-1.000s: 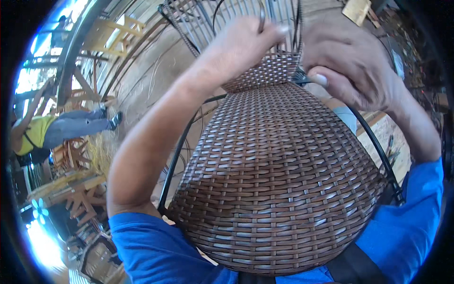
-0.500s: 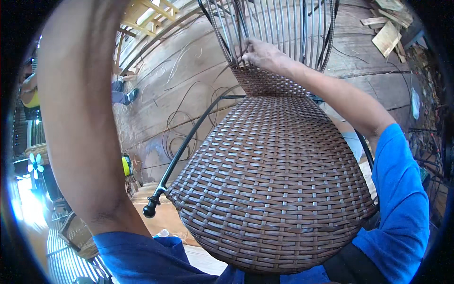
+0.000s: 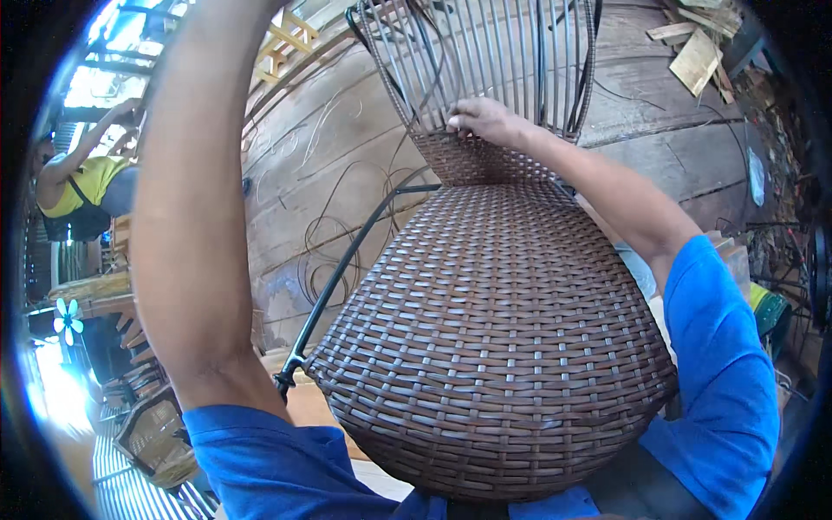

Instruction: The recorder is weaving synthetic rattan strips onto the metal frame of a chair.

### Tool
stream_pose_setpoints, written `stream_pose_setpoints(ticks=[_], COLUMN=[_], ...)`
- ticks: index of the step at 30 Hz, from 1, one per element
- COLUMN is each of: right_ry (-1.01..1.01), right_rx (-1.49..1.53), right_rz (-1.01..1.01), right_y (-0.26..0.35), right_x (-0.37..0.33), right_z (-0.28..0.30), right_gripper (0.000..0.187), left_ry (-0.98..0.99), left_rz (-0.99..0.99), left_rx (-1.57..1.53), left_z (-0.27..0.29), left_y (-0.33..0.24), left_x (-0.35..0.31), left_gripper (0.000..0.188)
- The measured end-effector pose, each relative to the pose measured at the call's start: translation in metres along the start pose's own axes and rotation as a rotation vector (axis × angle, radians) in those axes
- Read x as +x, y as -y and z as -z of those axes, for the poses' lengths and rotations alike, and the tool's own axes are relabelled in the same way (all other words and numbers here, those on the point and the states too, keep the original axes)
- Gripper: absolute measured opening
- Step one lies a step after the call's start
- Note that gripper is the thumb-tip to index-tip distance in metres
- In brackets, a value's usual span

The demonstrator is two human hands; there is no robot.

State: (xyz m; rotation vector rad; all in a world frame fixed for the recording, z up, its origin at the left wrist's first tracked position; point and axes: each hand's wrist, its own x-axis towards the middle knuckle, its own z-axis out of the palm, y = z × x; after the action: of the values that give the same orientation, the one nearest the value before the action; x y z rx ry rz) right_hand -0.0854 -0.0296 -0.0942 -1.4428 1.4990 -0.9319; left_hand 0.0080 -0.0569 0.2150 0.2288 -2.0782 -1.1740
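A brown wicker chair fills the middle, its closely woven seat toward me and its half-woven back at the top. Bare upright rods stand above a short woven band. My right hand is at the upper edge of that band, thumb and fingers closed in a pinch at a thin brown strand; the fingertips are partly hidden. My left arm is raised past the top edge, so that hand is out of sight. A dark metal frame bar runs along the seat's left side.
Loose coils of strand lie on the wooden floor at left. Wood scraps are piled at far right. Another person in a yellow top is at far left, near a white flower-shaped thing.
My raised left arm has shifted right in view, and the view itself has turned slightly. My right hand stays closed at the woven band's edge. The other person now shows more fully.
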Motion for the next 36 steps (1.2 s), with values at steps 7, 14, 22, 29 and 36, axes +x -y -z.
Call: stream_pose_setpoints(ticks=[7, 14, 22, 29, 36], right_ry=[-0.053, -0.007, 0.049, -0.170, -0.597], right_rx=[0.393, 0.228, 0.044, -0.505, -0.523], right_rz=[-0.234, -0.260, -0.350, -0.237, 0.109], right_y=[0.011, 0.030, 0.038, 0.062, 0.038], right_x=[0.001, 0.018, 0.020, 0.041, 0.052], right_z=[0.006, 0.015, 0.017, 0.023, 0.018], right_gripper=[0.019, 0.015, 0.019, 0.019, 0.022], left_ry=[0.780, 0.567, 0.536, 0.556, 0.583], left_rz=[0.316, 0.059, 0.159, 0.115, 0.141], left_rx=[0.969, 1.130, 1.142, 1.054, 1.156], left_z=[0.025, 0.018, -0.007, -0.003, -0.011], left_y=[0.203, 0.225, 0.233, 0.223, 0.222], left_x=[-0.147, -0.185, -0.195, -0.201, -0.201], left_gripper=[0.031, 0.044, 0.049, 0.055, 0.058])
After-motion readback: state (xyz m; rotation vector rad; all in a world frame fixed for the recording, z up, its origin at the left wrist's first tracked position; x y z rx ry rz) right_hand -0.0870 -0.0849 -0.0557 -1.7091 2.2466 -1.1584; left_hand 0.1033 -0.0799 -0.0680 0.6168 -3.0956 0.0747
